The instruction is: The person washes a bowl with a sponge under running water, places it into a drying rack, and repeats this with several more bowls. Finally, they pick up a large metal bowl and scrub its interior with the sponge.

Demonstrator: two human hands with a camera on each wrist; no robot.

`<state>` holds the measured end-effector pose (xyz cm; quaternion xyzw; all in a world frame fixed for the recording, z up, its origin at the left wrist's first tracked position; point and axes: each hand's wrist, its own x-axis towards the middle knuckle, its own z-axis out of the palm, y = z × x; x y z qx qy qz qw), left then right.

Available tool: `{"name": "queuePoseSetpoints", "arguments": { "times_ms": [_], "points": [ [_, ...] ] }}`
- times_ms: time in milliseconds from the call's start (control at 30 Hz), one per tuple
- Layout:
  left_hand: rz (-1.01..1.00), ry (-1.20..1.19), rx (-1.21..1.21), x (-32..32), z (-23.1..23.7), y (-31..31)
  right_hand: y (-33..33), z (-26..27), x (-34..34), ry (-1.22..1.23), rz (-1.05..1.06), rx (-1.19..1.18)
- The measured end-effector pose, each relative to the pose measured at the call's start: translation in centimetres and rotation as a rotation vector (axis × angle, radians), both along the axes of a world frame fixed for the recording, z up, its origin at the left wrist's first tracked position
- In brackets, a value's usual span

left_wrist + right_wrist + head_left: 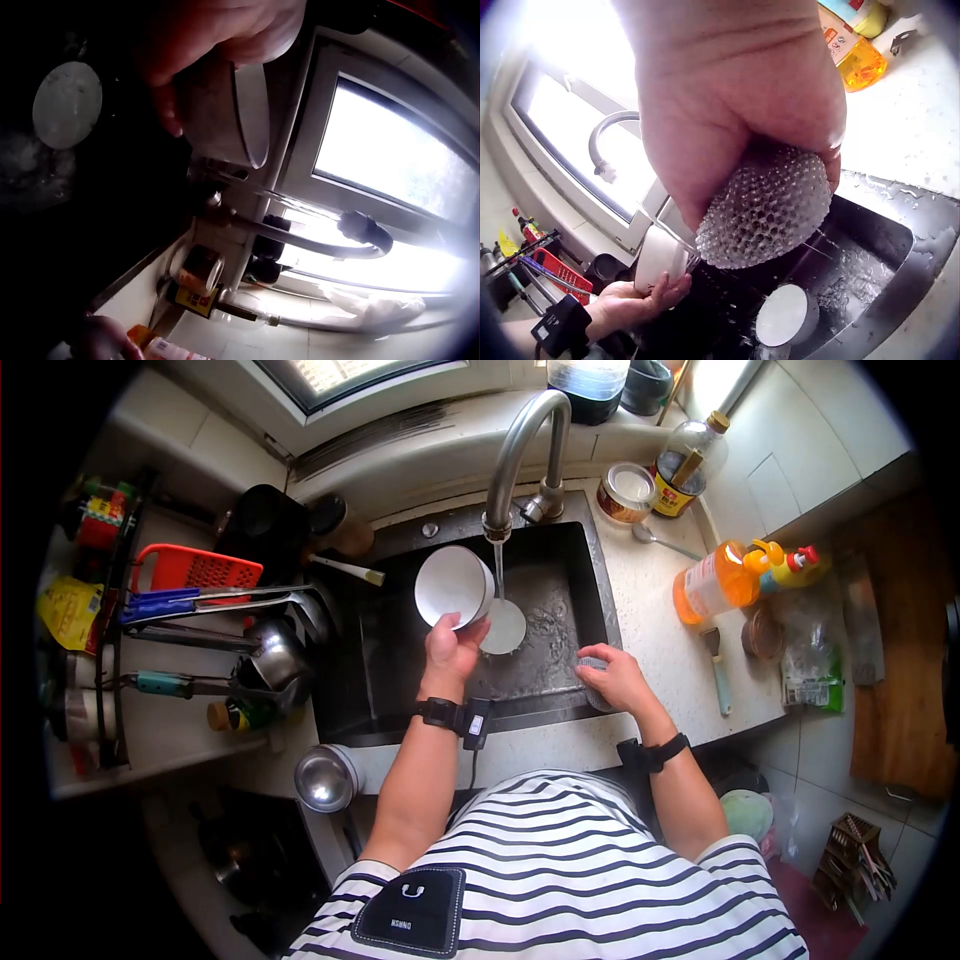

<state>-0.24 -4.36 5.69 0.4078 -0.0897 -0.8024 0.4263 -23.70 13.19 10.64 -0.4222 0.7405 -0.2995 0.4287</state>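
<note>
Over the black sink [560, 690], my left hand [455, 650] holds a white bowl [447, 585] by its near rim, the bowl's mouth tilted towards the head camera. The bowl is beside the running tap [500, 525]. In the left wrist view the bowl [232, 120] appears side-on below the fingers. A smaller white round dish [503, 626] sits in the sink under the water stream. At the sink's right edge, my right hand [617, 678] grips a grey scrubbing pad. In the right wrist view the pad [769, 210] has a shiny, bumpy surface, partly covered by the palm.
On the right counter stand an orange soap bottle [715, 585], a brush with a pale handle [720, 672], a spoon [665, 542] and a jar [627, 493]. Left of the sink are a red basket [200, 573] and several utensils. A steel container [327, 778] stands at the front left.
</note>
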Motion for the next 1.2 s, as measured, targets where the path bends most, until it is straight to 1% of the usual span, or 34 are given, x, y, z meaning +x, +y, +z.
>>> {"name": "queuePoseSetpoints", "arguments": {
  "times_ms": [67,167,300,333,467,567,667,767,800,900,933,967,1033,1067,1133,1167,1200],
  "points": [
    [-0.077,0.124,0.032,-0.8,-0.5,-0.1,0.5,0.3,0.0,-0.001,-0.009,0.015],
    [-0.095,0.325,0.046,-2.0,-0.7,-0.2,1.4,-0.2,-0.5,-0.007,-0.025,0.018],
    [-0.143,0.516,0.058,-3.2,-0.7,-0.2,2.3,-0.6,-1.1,-0.039,-0.065,0.023],
    [-0.186,0.623,0.103,-3.2,-0.8,-0.5,2.3,-0.4,-1.3,-0.052,-0.077,0.033],
    [-0.288,0.666,0.009,-3.8,-0.5,0.1,2.6,-0.6,-1.7,-0.117,-0.109,0.028],
    [-0.283,0.488,0.060,-4.8,1.9,0.5,2.7,-1.2,-1.7,-0.122,-0.111,0.021],
    [-0.287,0.476,0.055,-4.1,1.9,0.7,3.2,-1.8,-1.9,-0.118,-0.108,-0.010],
    [-0.269,0.142,-0.020,-2.5,1.6,0.8,2.8,-1.3,-1.8,-0.154,-0.109,0.004],
    [-0.300,0.061,-0.040,-1.7,2.4,0.9,2.8,-0.9,-1.6,-0.171,-0.113,0.021],
    [-0.263,-0.477,-0.163,-0.5,4.2,2.0,2.4,-0.3,-1.2,-0.138,-0.082,0.026],
    [-0.164,-0.610,-0.213,-0.2,4.0,2.4,2.3,0.0,-0.9,-0.121,-0.075,0.009],
    [-0.077,-0.861,-0.487,0.6,2.9,2.1,2.1,-0.1,-0.8,-0.124,-0.074,0.000],
    [0.099,-1.363,-1.027,2.0,3.3,2.1,1.8,0.0,-0.4,-0.133,-0.066,-0.011],
    [0.076,-1.574,-1.074,2.8,3.5,3.0,1.7,0.2,-0.2,-0.096,-0.041,-0.049],
    [-0.018,-1.662,-1.207,4.3,7.0,3.8,1.2,1.3,0.1,-0.078,-0.017,-0.021],
    [-0.072,-1.714,-1.262,5.4,7.8,4.2,1.0,1.3,0.2,-0.075,0.004,-0.005],
    [-0.008,-1.728,-1.323,6.0,8.2,4.4,0.8,0.8,0.1,-0.041,0.034,-0.021]
  ]
}}
